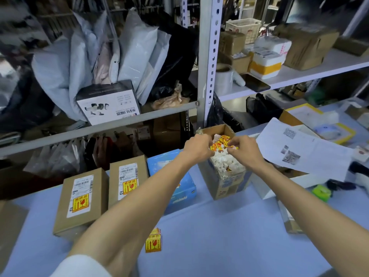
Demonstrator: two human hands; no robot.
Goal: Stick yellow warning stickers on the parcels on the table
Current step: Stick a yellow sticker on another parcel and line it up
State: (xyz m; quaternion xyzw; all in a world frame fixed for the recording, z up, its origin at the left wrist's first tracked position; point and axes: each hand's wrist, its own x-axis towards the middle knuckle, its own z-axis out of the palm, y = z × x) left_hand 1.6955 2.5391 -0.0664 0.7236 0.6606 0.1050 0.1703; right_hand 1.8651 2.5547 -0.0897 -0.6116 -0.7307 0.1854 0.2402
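desk: what's in the frame?

photographer: a pale blue table (219, 236) below packed shelves (299, 74). three parcels lie side by side at its far left. a brown parcel (79, 200) and a second brown parcel (127, 180) each already wear a yellow sticker under a barcode label. the left forearm half hides the blue parcel (180, 176), so i cannot tell whether it has one.

desk: and the hands?

photographer: both are over an open cardboard box (223, 182) just right of the blue parcel. the left hand (196, 145) and right hand (244, 149) meet on a bunch of stickers (220, 143), fingers curled and pinching it from either side.

desk: what's the next move?

photographer: likely the blue parcel. it lies left of the fingers and nearer the person, its long axis running away from them, with the left hand closer.

desk: any text?

photographer: red marks on the stickers, an arrow and a glass. the characters are too blurred to read. a spare stack (153, 241) lies loose near the table's front.
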